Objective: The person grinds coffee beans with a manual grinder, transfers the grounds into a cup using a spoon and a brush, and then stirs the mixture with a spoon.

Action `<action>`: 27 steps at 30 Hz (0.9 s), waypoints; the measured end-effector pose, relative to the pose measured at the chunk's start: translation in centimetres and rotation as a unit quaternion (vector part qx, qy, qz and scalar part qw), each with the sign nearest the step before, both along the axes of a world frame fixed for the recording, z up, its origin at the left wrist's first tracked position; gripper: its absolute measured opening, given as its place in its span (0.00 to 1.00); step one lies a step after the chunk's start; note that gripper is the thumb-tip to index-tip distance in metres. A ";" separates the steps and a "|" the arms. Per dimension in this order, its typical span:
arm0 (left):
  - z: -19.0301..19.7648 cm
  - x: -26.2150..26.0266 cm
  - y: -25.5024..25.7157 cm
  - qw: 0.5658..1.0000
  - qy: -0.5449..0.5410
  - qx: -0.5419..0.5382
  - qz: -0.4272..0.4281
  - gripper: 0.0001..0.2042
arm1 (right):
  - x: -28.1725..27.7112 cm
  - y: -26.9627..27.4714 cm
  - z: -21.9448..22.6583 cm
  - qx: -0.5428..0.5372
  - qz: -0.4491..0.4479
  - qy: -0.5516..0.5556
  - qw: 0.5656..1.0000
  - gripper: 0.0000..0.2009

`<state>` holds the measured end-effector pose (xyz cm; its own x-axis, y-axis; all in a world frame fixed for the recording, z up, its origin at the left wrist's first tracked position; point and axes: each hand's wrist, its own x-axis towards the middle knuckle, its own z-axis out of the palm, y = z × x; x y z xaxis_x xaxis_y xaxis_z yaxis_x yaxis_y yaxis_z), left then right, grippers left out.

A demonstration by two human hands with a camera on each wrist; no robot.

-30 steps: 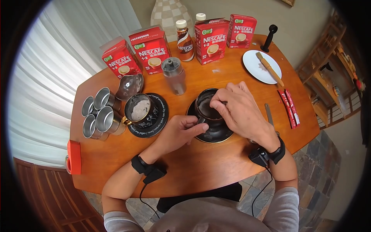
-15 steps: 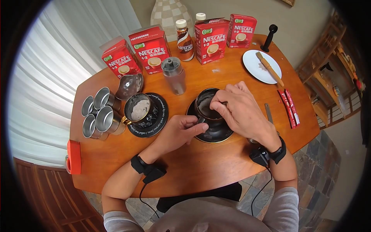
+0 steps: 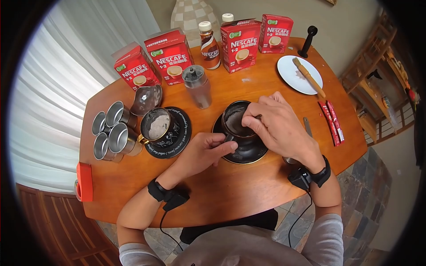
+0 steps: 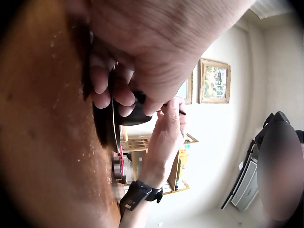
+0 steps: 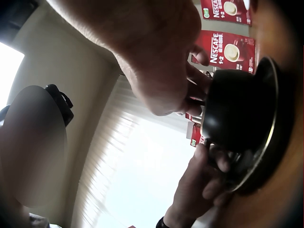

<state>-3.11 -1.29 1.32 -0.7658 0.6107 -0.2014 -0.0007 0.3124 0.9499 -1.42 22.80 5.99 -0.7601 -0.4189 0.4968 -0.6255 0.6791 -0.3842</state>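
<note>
A black cup (image 3: 233, 119) stands on a black, gold-rimmed saucer (image 3: 243, 157), with dark contents inside. My left hand (image 3: 205, 151) pinches the cup's handle between thumb and fingers, other fingers low by the saucer. Over the cup's mouth, my right hand (image 3: 277, 128) grips a thin dark stick-like tool (image 4: 182, 112); only its end shows, and the rest is hidden by the fingers. The right wrist view shows the cup's dark side (image 5: 232, 111) upright on its saucer. Left of my hands, a second cup (image 3: 157, 126) with pale powder and a gold handle stands on a printed black saucer (image 3: 183, 144).
Several metal cups (image 3: 120, 137) cluster at the left, beside a dark bowl (image 3: 147, 101). A grinder (image 3: 198, 91) stands behind the cups. Red Nescafe boxes (image 3: 241, 44) and a bottle (image 3: 210, 46) line the back. At right are a white plate (image 3: 290, 77) with a brush (image 3: 306, 73) and red sachets (image 3: 332, 123).
The head view has shifted slightly, and my right hand sits a touch farther right over the cup. My left hand stays on the handle.
</note>
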 end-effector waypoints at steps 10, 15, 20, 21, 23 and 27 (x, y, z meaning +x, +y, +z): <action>1.3 0.4 0.0 0.995 0.043 -0.092 0.007 0.17 | 0.7 0.2 1.0 0.051 0.013 -0.031 0.998 0.04; 0.6 0.2 0.0 0.997 0.049 -0.061 0.011 0.21 | -0.1 -0.2 -0.3 0.021 -0.012 0.012 1.000 0.04; 0.8 0.3 0.0 0.997 0.051 -0.060 0.015 0.23 | 0.0 0.0 0.2 0.008 -0.008 -0.030 0.999 0.04; 0.6 0.2 0.0 0.997 0.051 -0.057 0.014 0.23 | -0.3 -0.2 -0.3 0.006 -0.009 -0.005 1.000 0.04; 0.5 0.2 -0.1 0.997 0.047 -0.063 0.008 0.21 | -0.3 -0.3 -0.4 0.007 -0.001 0.008 1.000 0.05; 1.3 0.2 -0.1 0.996 0.043 -0.080 0.000 0.18 | -0.2 -0.2 -0.2 -0.017 0.013 -0.011 1.000 0.05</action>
<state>-2.90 -1.36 2.64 -0.7842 0.5763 -0.2299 0.0780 0.4592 0.8849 -1.64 22.63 5.81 -0.7603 -0.4221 0.4937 -0.6338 0.6488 -0.4212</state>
